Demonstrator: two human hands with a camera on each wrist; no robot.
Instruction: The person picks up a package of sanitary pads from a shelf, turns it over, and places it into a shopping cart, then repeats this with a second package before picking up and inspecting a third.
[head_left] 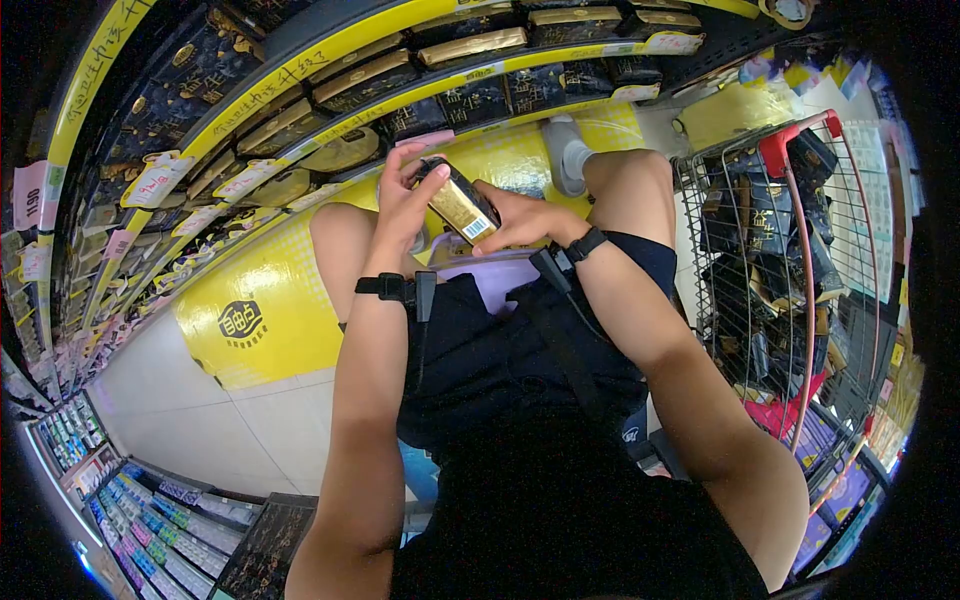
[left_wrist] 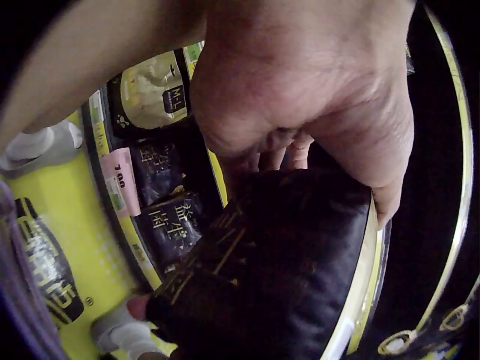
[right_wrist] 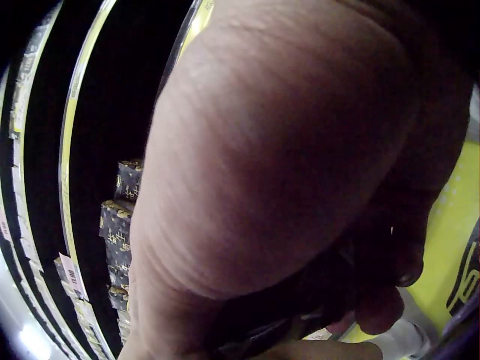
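In the head view, a black pack of sanitary pads (head_left: 460,208) with a gold side and a barcode is held in front of the knees. My left hand (head_left: 404,200) grips its upper left end, the thumb lying on the gold side. The lower right end is in my right hand (head_left: 527,219), thumb near the barcode. Up close in the left wrist view, the pack's black face (left_wrist: 262,262) shows gold lettering, with the left hand (left_wrist: 307,90) over its top. My right hand (right_wrist: 270,157) covers most of the right wrist view, hiding much of the pack.
Shelves with yellow edges (head_left: 330,105) hold rows of black and gold packs (head_left: 470,100) and price tags. At the right stands a wire shopping cart (head_left: 800,260) loaded with similar black packs (head_left: 740,205). Yellow floor covering (head_left: 290,320) lies beneath the shelves.
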